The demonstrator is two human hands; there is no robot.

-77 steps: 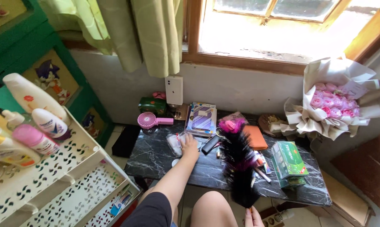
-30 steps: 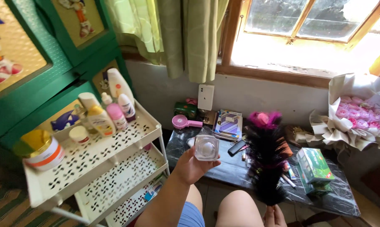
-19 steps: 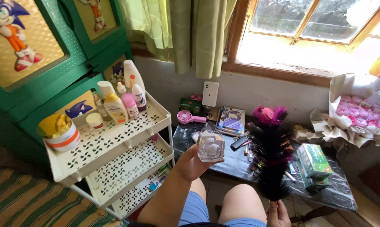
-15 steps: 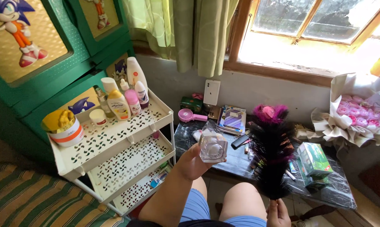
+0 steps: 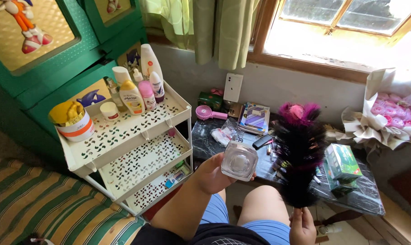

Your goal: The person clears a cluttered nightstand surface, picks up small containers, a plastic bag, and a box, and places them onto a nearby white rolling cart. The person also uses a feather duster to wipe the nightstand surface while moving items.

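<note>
My left hand (image 5: 212,174) holds a clear square glass bottle (image 5: 238,160), lifted above my knees in front of the low table. My right hand (image 5: 302,223) grips the handle of a black and pink feather duster (image 5: 299,154), whose feathers stand upright over the dark marble table (image 5: 205,138). On that table lie a pink hand fan (image 5: 208,113), a plastic pouch (image 5: 224,135), a stack of books (image 5: 254,117) and a green box (image 5: 341,162).
A white perforated shelf rack (image 5: 128,136) to the left carries several lotion bottles (image 5: 139,88) and a gold-lidded tub (image 5: 71,120). A green cabinet (image 5: 55,54) stands behind it. A striped mattress (image 5: 46,204) lies lower left. A pink rose bouquet (image 5: 391,118) sits far right under the window.
My left hand picked the glass bottle off the table and raised it toward me. The view has swung left and down, bringing the rack and mattress into sight. The duster stays upright.
</note>
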